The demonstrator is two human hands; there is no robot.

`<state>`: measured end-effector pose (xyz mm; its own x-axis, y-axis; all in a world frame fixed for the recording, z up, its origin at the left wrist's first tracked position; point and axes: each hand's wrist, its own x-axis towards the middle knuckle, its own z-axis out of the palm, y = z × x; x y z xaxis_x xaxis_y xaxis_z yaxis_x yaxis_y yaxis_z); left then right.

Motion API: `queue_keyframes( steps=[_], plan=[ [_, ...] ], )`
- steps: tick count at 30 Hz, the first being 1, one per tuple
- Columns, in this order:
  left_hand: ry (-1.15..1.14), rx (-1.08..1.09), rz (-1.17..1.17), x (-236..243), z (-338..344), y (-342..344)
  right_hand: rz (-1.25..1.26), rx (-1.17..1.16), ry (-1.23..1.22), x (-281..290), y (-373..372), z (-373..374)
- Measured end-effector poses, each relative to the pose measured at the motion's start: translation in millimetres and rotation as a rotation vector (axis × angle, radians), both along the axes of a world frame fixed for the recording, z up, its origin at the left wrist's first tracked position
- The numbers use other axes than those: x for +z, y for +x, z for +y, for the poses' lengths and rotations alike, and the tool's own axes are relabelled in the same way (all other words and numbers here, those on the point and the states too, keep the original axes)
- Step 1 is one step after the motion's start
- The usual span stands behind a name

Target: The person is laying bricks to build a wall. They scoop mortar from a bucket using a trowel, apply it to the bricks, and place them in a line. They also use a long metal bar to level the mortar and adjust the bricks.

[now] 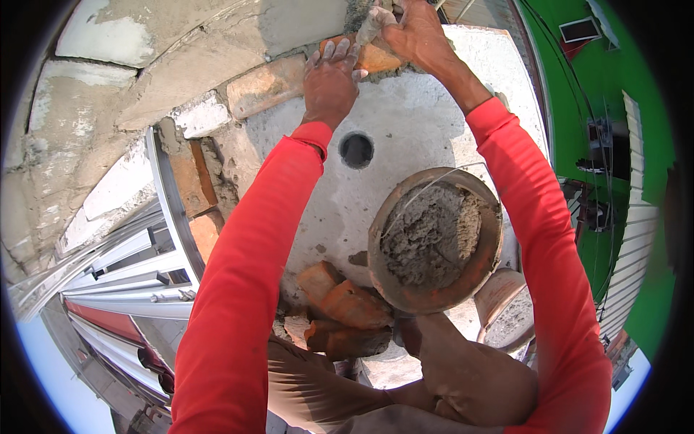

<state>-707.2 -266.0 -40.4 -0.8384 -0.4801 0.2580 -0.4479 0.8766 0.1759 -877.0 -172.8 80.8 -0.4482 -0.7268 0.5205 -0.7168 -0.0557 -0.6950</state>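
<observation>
My left hand (332, 81) lies flat with fingers spread on an orange brick (381, 59) in a row along the wall's foot. My right hand (416, 35) is at the far end of that brick, fingers curled. A pale, mortar-grey shape shows beside its fingertips; I cannot make out what it is. Left of my left hand, another brick (266, 85) sits in the same row, smeared with mortar. Between my forearms stands a round bucket (376, 249) with a wire handle, holding wet grey mortar (426, 228).
Loose broken bricks (354, 304) lie near my knees, beside the bucket. A second container (499, 300) stands to its right. A round hole (356, 150) opens in the pale slab (416, 134). Metal profiles (137, 275) lie at the left. A green wall (578, 87) rises beyond the slab's right edge.
</observation>
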Motion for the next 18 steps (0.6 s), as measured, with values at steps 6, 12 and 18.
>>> queue_keyframes(
  steps=[6,12,18],
  plan=[
    [0.010,0.000,0.005,3.2,-0.2,-0.9,-0.249,-0.050,-0.121,18.3,-2.9,22.0],
    [0.017,0.032,-0.054,2.6,0.6,-1.8,0.100,-0.210,0.023,-2.1,10.2,26.9],
    [0.032,0.029,-0.045,3.5,2.7,-1.6,-0.241,-0.058,0.231,4.3,0.7,26.5]
  ],
)
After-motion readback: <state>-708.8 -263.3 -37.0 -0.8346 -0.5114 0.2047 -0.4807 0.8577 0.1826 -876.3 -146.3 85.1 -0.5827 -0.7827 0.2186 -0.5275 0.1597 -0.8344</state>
